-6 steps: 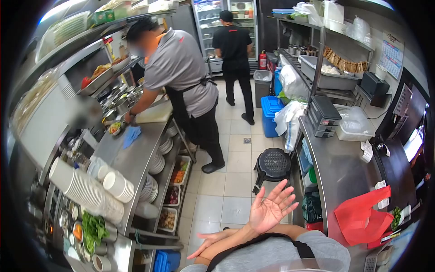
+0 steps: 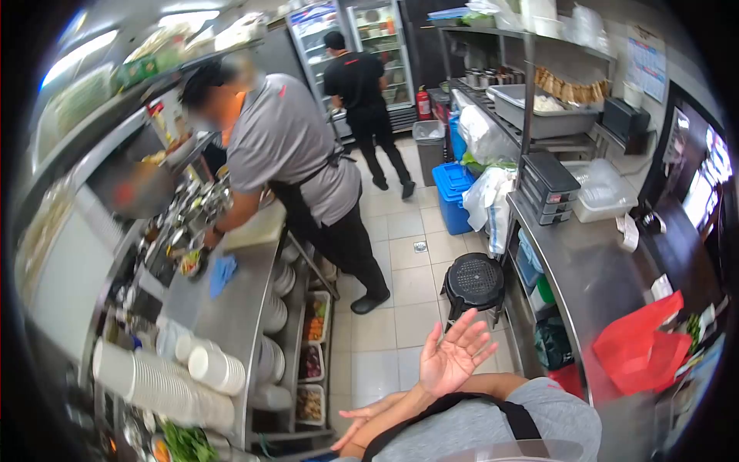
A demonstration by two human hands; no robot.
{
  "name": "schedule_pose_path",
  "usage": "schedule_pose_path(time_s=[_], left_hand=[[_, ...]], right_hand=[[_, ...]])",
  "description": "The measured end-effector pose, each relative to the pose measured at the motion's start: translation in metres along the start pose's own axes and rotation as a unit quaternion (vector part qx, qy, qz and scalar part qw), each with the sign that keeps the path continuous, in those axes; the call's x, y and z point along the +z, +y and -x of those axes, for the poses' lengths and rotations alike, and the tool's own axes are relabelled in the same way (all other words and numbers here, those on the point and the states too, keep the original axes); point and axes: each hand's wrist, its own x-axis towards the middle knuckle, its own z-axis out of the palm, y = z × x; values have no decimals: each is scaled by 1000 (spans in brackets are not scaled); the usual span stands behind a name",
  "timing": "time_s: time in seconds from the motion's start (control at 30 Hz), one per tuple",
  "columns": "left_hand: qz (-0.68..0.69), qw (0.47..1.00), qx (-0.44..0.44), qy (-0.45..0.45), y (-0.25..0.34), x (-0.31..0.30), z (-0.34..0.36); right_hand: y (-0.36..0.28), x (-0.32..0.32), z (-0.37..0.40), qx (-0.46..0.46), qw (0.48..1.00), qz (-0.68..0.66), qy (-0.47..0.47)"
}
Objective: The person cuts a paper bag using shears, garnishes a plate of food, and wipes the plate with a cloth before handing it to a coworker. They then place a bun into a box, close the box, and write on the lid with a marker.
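My forearms cross low in front of my grey shirt. My left hand (image 2: 456,356) is raised at bottom centre, palm up and fingers spread, holding nothing. Beyond its fingertips stands a black stool (image 2: 475,280) on the tiled floor, apart from the hand. My right hand (image 2: 360,422) reaches out to the left past the other forearm, its fingers stretched and apart, with nothing visible in them. Nearest to it is a tray of brownish food (image 2: 311,405) on the lower shelf. Part of the right forearm is hidden behind the left one.
A co-worker in grey (image 2: 289,138) leans over the left steel counter (image 2: 254,266). Another person in black (image 2: 358,92) stands by the glass-door fridge. Stacked paper cups (image 2: 162,385) stand at left. At right, a red plastic bag (image 2: 643,339) lies on the counter; a blue bin (image 2: 454,196) stands beyond.
My view has turned and tilted, shifting the whole room in the picture. Both my hands stay open in nearly the same pose. The person in black has shifted stance near the fridge.
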Motion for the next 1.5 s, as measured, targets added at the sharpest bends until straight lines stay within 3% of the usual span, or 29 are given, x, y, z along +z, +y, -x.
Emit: schedule_pose_path(time_s=[0.1,0.2,0.33,0.43,0.47,0.6,0.77,0.87,0.97,1.13,1.23,1.43,1.5], left_hand=[[26,999,24,-6,35,-11,7],[29,999,23,29,62,-17,-1],[123,992,-40,9,97,-41,-47],[118,991,-55,17,112,-56,-89],[105,991,-71,38,119,-59,-101],[68,996,-57,28,157,-82,-140],[31,996,-23,80,217,-102,-187],[14,999,-14,48,249,-111,-213],[91,995,18,33,266,-112,-249],[7,998,-53,32,305,-123,-304],[-2,999,-33,38,342,-137,-316],[-200,979,-17,45,429,-145,-314],[-389,918,-35,71,464,-149,-315]], right_hand=[[-20,-16,46,-168,984,-62,10],[-31,-38,100,-342,934,-105,12],[-57,-70,132,-471,875,-115,1],[-75,-103,100,-439,837,-324,40],[-80,-109,109,-436,838,-324,45],[-118,-116,189,-443,860,-241,81],[-176,-117,286,-458,865,-167,121],[-209,-125,315,-418,886,-129,156],[-237,-136,331,-366,904,-88,202],[-276,-167,353,-270,925,-15,266],[-294,-184,362,-241,928,19,284],[-356,-183,408,-264,900,102,331],[-389,-160,435,-308,890,128,310]])
